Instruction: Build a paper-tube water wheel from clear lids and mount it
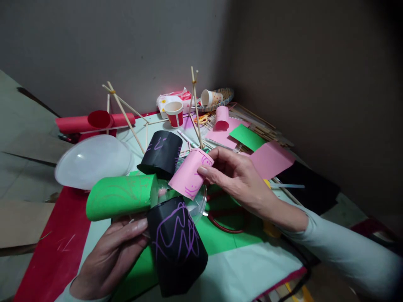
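My right hand (242, 180) pinches a small pink paper tube (190, 174) with purple drawn marks, thumb on its front and fingers behind. My left hand (116, 247) is closed under a paper-tube assembly, at a spot mostly hidden between the tubes. Around its clear plastic centre (198, 205) sit a green paper tube (122, 197), a black paper tube (162, 153) at the top and another black paper tube (179, 247) at the bottom, scribbled with purple lines. The pink tube is at the right side of the centre; whether it is attached there I cannot tell.
A white plastic bowl (94, 161) and a red paper tube (72, 123) lie left. Stick frames (126, 126) stand behind. At the back are a red paper cup (174, 114) and orange scissors (203, 120). Pink sheets (272, 159) and red-handled scissors (226, 228) lie to the right.
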A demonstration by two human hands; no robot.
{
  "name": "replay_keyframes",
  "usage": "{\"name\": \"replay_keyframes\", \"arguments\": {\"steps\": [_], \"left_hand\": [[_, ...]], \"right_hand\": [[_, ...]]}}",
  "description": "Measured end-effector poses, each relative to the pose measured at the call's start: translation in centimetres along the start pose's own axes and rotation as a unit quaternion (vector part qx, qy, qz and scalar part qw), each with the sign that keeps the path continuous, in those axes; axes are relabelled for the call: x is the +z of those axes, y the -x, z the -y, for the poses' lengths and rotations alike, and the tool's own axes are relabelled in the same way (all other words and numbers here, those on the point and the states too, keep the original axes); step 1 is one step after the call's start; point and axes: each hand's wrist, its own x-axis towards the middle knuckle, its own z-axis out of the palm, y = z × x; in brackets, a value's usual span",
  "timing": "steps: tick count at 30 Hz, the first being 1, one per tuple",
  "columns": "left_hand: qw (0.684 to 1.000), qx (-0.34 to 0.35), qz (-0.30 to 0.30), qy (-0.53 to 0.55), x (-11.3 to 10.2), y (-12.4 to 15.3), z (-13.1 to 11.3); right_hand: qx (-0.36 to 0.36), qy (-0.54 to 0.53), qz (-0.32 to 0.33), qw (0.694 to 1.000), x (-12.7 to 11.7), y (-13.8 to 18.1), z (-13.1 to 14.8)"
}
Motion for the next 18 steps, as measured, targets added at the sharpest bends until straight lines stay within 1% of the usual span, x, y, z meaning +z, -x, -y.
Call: {"name": "replay_keyframes", "arguments": {"steps": [3,6,8,10,13,18], "left_hand": [[0.998,0.01,0.064,0.0,-0.6,-0.1,0.2],[0.996,0.026,0.089,0.005,-1.6,-0.4,0.7],[0.996,0.032,0.082,0.015,-2.1,-0.6,1.0],[0.997,0.036,0.061,0.014,-2.3,-0.6,1.2],[0.999,0.033,0.031,-0.005,-1.8,-0.5,1.0],[0.999,0.038,0.028,-0.012,-0.7,-0.3,0.4]], "right_hand": [[0.009,0.007,0.008,1.0,0.0,-0.1,-0.2],[0.021,0.019,0.013,1.0,0.1,-0.1,-0.5],[0.025,0.026,0.014,0.999,0.2,-0.1,-0.7],[0.024,0.032,0.01,0.999,0.3,-0.2,-0.8],[0.028,0.046,0.006,0.999,0.3,-0.2,-0.7],[0.024,0.06,0.011,0.998,0.0,-0.2,-0.4]]}}
